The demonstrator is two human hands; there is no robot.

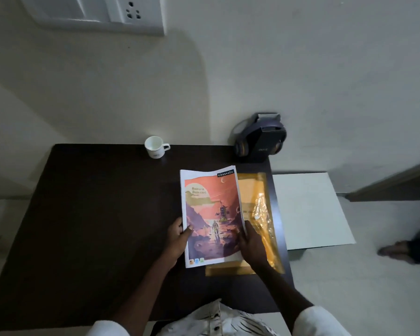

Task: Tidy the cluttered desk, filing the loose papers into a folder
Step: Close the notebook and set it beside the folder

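Orange and purple cover art, an astronaut on a rocky shore, white border, dark brand tag at the far right corner: that is the notebook you hold over the right half of the dark wooden desk. Its far edge curls up slightly. Your left hand grips the near left edge, thumb lying on the cover, fingers behind. Your right hand clasps the near right edge, fingers curled onto the cover. Under and just right of the notebook lies the folder, amber translucent plastic, glossy and creased, with a small white snap button showing; it reaches the desk's right edge. White mug stands at the far edge, well apart. Dark headphones on a box sit at the far right corner. White board lies on the floor beside the desk.
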